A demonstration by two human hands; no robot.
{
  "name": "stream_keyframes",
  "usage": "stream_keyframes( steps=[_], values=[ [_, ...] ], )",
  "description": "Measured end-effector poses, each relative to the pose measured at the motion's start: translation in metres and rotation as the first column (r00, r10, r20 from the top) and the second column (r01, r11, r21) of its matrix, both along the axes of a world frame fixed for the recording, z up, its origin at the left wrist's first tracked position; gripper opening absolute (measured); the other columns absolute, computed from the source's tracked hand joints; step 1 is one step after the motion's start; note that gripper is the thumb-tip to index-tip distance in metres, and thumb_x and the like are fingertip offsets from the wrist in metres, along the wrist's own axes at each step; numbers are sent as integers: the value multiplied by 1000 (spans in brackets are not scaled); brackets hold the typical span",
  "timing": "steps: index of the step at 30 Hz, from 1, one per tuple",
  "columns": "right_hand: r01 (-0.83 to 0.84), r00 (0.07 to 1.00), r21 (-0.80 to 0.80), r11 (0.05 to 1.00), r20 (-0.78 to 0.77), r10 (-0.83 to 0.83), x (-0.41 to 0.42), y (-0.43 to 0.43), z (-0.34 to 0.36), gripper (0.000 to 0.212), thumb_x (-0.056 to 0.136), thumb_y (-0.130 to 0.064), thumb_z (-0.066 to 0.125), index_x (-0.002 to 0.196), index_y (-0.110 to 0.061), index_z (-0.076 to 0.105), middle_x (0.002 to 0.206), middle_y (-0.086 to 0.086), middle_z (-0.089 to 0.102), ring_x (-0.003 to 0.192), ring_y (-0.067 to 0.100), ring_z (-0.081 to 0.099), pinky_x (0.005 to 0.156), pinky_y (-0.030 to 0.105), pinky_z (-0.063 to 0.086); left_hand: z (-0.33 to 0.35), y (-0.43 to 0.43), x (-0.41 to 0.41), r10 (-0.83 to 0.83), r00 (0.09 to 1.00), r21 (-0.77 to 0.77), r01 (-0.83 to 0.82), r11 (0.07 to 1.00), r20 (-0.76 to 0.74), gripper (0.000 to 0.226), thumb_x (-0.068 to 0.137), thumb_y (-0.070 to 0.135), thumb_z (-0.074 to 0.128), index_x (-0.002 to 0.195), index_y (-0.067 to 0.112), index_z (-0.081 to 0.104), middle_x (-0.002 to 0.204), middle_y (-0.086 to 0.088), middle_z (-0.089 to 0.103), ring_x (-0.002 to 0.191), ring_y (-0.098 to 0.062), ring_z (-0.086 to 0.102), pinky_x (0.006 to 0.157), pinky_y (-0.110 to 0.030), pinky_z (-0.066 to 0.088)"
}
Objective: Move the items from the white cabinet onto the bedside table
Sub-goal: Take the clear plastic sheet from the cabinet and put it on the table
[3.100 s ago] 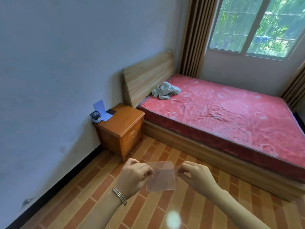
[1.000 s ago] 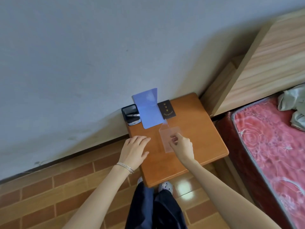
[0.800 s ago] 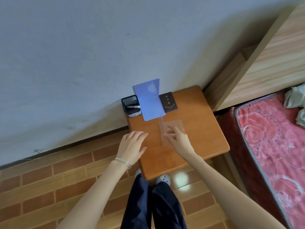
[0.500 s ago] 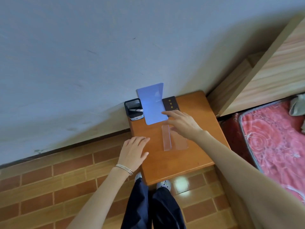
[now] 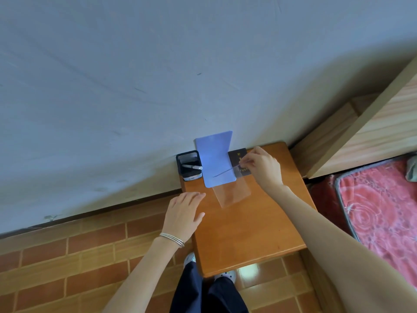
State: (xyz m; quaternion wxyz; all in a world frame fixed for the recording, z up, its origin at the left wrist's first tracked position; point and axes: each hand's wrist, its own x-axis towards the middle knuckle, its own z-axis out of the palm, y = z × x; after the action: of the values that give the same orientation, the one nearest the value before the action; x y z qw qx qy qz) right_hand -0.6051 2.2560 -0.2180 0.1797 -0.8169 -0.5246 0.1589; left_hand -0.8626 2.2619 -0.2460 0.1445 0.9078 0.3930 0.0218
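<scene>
Right hand pinching a clear sleeve at the bedside tabletop.

The right hand (image 5: 262, 169) pinches the far edge of the clear plastic sleeve (image 5: 233, 193) between thumb and fingertips, its near end down on the tabletop (image 5: 248, 236). The left hand (image 5: 184, 213) lies flat on the tabletop's left edge, fingers straight, holding nothing. By the wall sit a blue folder (image 5: 214, 159), a dark booklet (image 5: 237, 154) and a black mesh pen holder (image 5: 188, 160).

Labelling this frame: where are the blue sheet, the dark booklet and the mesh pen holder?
blue sheet (image 5: 213, 159), head view, middle of its face
dark booklet (image 5: 234, 155), head view, bare upper cover
mesh pen holder (image 5: 188, 157), head view, mesh above the pen
</scene>
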Motion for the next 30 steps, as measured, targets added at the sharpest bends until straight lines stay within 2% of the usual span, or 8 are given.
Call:
stream_keyframes(
  steps=[10,14,16,19,22,25,28,30],
  values=[
    [139,985,8,990,-107,-137,-16,40,-17,10,83,-15,63,86,-17,73,86,0,53,69,19,50,48,23,28,-17,12,5,-2,1000,-98,1,995,-4,54,66,25,84,116,17,65,110,-1,67,102,-20,64,81,-37,52],
    [193,956,64,979,-237,-173,-14,48,-23,12,84,-17,65,94,-17,72,94,-4,56,67,9,53,55,26,39,-25,17,10,-39,999,-100,35,994,-35,56,58,27,88,110,18,68,105,2,68,95,-17,66,74,-32,54],
    [148,951,126,981,-292,-106,-15,44,-24,29,83,-13,66,111,-19,66,113,-4,54,66,-2,53,64,27,47,-35,17,12,-41,999,-134,37,990,-26,54,66,28,84,115,18,66,111,1,66,102,-18,64,79,-33,52],
    [104,962,239,965,-269,-37,-22,12,-38,45,83,-8,65,124,-21,54,126,-6,43,74,1,59,65,30,53,-55,15,15,-56,996,-165,44,985,-67,56,69,31,82,120,19,63,121,0,63,108,-19,61,84,-34,51],
    [12,996,304,953,-85,14,-25,-28,-69,32,83,-4,60,115,-11,55,135,-4,34,89,11,62,55,28,53,-73,13,23,-120,982,-216,87,973,-148,56,91,37,58,142,23,40,152,1,32,137,-19,34,107,-35,33],
    [-9,1000,323,946,-21,17,-16,-35,-85,43,82,5,57,123,-5,51,145,4,25,103,18,57,52,5,39,-94,16,29,-154,969,-226,108,968,-195,55,101,38,35,151,25,15,159,4,-1,145,-15,3,114,-31,13],
    [3,1000,354,935,-14,2,-11,-30,-91,48,83,8,54,129,-5,50,148,6,22,116,14,50,62,-1,38,-111,21,38,-183,959,-202,139,970,-218,56,101,38,33,151,26,10,159,3,-7,145,-17,-3,115,-34,11],
    [-46,999,329,943,12,44,-12,-35,-106,38,88,1,49,125,-8,55,146,5,31,119,13,48,76,14,46,-123,23,41,-187,952,-183,144,973,-244,55,101,38,33,151,25,13,159,2,-4,145,-18,-1,115,-35,10]
  ],
)
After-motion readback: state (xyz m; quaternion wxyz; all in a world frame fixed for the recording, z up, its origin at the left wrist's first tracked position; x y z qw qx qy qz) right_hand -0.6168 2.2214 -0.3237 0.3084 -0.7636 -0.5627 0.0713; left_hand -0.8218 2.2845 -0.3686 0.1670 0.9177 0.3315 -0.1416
